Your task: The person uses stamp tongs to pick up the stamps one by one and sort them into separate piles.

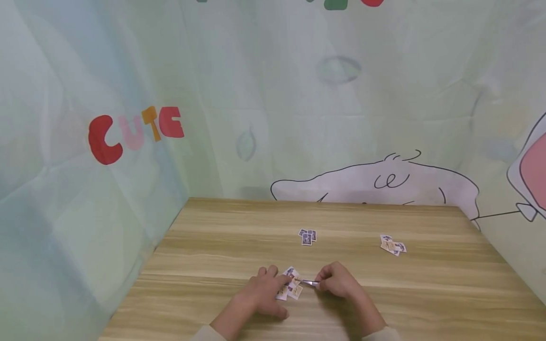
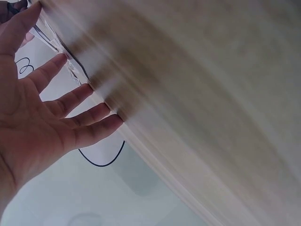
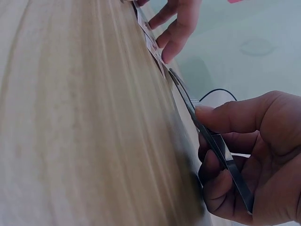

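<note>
My right hand (image 1: 339, 280) pinches a pair of metal tweezers (image 3: 209, 134) between thumb and fingers. In the head view the tweezers' tips point left, at a small pile of stamp-like paper pieces (image 1: 295, 291) with printed pictures. My left hand (image 1: 265, 290) lies spread at the pile's left side, its index finger over the papers. Seen from the left wrist, the left hand's fingers (image 2: 80, 99) are straight, their tips on the table. Whether the tweezers' tips grip a paper cannot be made out.
On the wooden table (image 1: 213, 265), a dark-printed stamp group (image 1: 306, 238) lies farther back, and another overlapping stamp group (image 1: 391, 245) lies at the right. A pale printed cloth (image 1: 239, 94) hangs along the table's back and sides.
</note>
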Demonstrator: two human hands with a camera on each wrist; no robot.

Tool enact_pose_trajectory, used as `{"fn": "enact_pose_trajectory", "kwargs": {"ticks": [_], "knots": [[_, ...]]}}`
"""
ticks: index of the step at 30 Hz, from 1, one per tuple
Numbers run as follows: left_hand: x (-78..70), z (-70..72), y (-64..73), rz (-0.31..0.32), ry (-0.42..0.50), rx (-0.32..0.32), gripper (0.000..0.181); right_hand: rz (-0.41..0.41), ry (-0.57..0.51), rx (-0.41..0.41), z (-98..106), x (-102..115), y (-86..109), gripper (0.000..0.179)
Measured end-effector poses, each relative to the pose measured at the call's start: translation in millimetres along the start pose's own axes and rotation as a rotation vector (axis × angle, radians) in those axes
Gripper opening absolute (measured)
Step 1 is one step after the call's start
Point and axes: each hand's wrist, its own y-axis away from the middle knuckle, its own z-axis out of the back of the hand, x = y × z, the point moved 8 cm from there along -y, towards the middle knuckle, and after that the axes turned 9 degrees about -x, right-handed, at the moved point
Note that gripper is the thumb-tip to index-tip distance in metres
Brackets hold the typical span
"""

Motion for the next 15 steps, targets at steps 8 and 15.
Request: {"fn": "enact_pose_trajectory", "kwargs": {"ticks": [8, 15], "knots": [[0.0, 0.5, -0.5, 0.001, 0.003, 0.000, 0.077, 0.012, -0.003, 0.005, 0.0, 1.6, -0.8, 0.008], [-1.2, 3.5, 2.9, 0.007, 0.035, 0.006, 0.077, 0.027, 0.006, 0.001, 3.5, 4.4, 3.2, 0.008]]}}
